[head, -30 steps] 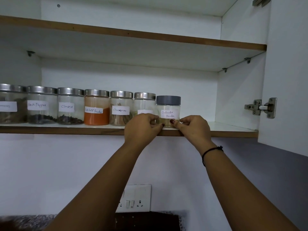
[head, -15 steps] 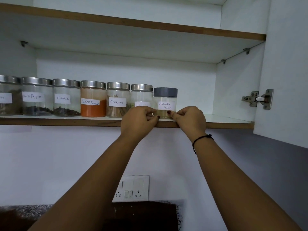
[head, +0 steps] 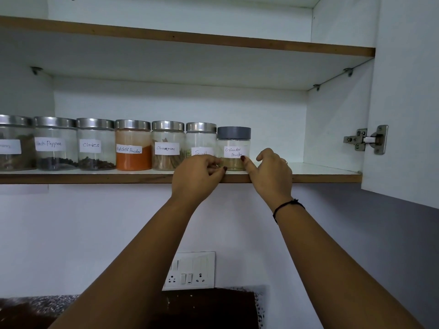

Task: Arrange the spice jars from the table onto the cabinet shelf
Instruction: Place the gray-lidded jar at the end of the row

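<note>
Jar: grey-lidded clear coriander jar, frame centre, on brown-edged white shelf.
Hands: left hand, right hand flank its base.

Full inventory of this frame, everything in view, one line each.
lower shelf: one, white with brown edge, mid-frame
upper shelf: one, same, above
steel-lidded jars: six, clear glass, row on lower shelf
grey-lidded jar: one, clear, right end of row
cabinet door: one, white, open at right
hinge: one, metal, on door
switchboard: one, white, wall below shelf
left hand: one, at grey-lidded jar's base
right hand: one, index finger touching that jar
</note>
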`<action>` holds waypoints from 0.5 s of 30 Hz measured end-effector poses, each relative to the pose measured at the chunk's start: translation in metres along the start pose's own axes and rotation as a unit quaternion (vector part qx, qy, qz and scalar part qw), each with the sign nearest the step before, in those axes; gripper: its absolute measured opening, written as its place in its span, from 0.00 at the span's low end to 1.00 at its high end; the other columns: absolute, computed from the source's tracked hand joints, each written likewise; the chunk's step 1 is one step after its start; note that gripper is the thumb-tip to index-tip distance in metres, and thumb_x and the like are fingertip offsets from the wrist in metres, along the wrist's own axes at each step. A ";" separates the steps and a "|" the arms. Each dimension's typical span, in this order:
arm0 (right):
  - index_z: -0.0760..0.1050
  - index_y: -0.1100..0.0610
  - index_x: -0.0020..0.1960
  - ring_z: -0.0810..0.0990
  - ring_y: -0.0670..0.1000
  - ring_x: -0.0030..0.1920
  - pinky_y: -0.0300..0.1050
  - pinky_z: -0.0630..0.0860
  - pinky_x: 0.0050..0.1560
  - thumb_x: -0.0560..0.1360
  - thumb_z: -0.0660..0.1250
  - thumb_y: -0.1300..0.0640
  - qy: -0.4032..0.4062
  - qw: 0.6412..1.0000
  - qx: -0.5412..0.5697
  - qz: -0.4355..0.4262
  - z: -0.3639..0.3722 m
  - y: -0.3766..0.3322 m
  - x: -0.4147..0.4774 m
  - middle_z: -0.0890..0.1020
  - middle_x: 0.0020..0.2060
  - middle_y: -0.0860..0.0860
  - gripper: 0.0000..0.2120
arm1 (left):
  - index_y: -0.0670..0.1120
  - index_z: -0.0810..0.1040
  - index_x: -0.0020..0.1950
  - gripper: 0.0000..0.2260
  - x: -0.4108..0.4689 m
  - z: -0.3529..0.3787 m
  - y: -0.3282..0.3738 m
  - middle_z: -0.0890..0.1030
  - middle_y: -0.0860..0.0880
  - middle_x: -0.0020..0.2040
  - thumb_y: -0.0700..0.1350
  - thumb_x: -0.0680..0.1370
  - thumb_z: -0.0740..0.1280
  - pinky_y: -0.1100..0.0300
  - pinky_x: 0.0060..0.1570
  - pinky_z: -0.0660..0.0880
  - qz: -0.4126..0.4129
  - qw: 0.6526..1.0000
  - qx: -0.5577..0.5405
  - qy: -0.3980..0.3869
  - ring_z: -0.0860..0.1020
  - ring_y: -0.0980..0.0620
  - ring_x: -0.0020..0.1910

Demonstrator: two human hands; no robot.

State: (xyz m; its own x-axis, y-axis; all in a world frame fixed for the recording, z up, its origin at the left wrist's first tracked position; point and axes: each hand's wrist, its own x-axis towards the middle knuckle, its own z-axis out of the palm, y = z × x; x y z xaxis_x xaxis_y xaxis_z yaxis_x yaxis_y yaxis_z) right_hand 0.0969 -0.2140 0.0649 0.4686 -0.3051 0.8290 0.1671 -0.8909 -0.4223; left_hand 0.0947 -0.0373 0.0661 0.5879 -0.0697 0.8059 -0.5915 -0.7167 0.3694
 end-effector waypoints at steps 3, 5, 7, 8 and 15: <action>0.73 0.59 0.53 0.77 0.58 0.52 0.50 0.71 0.49 0.79 0.62 0.42 0.009 1.000 -0.007 -0.019 -0.002 0.001 -0.004 0.80 0.49 0.55 0.19 | 0.53 0.83 0.58 0.11 0.000 0.000 -0.001 0.86 0.56 0.45 0.52 0.77 0.68 0.63 0.43 0.75 0.002 1.000 -0.006 0.000 0.80 0.62 0.44; 0.73 0.60 0.53 0.77 0.58 0.51 0.50 0.71 0.49 0.79 0.62 0.45 0.002 1.000 -0.013 -0.025 -0.003 0.001 -0.006 0.80 0.50 0.55 0.16 | 0.53 0.84 0.58 0.12 0.000 0.001 -0.002 0.86 0.56 0.44 0.52 0.77 0.68 0.62 0.45 0.77 0.005 1.000 -0.005 0.001 0.81 0.61 0.46; 0.74 0.60 0.53 0.76 0.58 0.51 0.51 0.71 0.50 0.79 0.62 0.49 -0.008 0.999 -0.018 -0.026 -0.003 0.001 -0.006 0.80 0.50 0.56 0.14 | 0.52 0.84 0.58 0.11 0.000 0.001 -0.003 0.86 0.56 0.44 0.51 0.77 0.68 0.62 0.45 0.77 0.005 1.000 -0.006 -0.002 0.81 0.60 0.46; 0.74 0.60 0.53 0.76 0.59 0.52 0.51 0.71 0.50 0.78 0.62 0.50 -0.014 0.999 -0.019 -0.024 -0.004 0.001 -0.006 0.80 0.50 0.56 0.13 | 0.52 0.84 0.58 0.11 0.000 0.001 -0.003 0.86 0.56 0.44 0.51 0.77 0.68 0.62 0.45 0.77 0.005 1.000 -0.008 -0.003 0.81 0.60 0.46; 0.79 0.61 0.49 0.76 0.59 0.50 0.49 0.71 0.48 0.79 0.59 0.51 -0.029 0.997 -0.057 -0.033 -0.007 0.000 -0.007 0.79 0.48 0.57 0.15 | 0.52 0.84 0.57 0.11 0.000 0.001 -0.002 0.86 0.56 0.43 0.51 0.77 0.69 0.60 0.47 0.78 0.005 1.000 -0.014 -0.002 0.81 0.60 0.46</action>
State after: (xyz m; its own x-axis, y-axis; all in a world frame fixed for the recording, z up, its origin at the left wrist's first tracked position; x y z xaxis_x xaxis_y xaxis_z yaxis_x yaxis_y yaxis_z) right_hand 0.0872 -0.2140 0.0619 0.5100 -0.2274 0.8296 0.1016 -0.9417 -0.3206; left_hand 0.0966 -0.0361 0.0650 0.5840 -0.0797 0.8078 -0.6128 -0.6960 0.3743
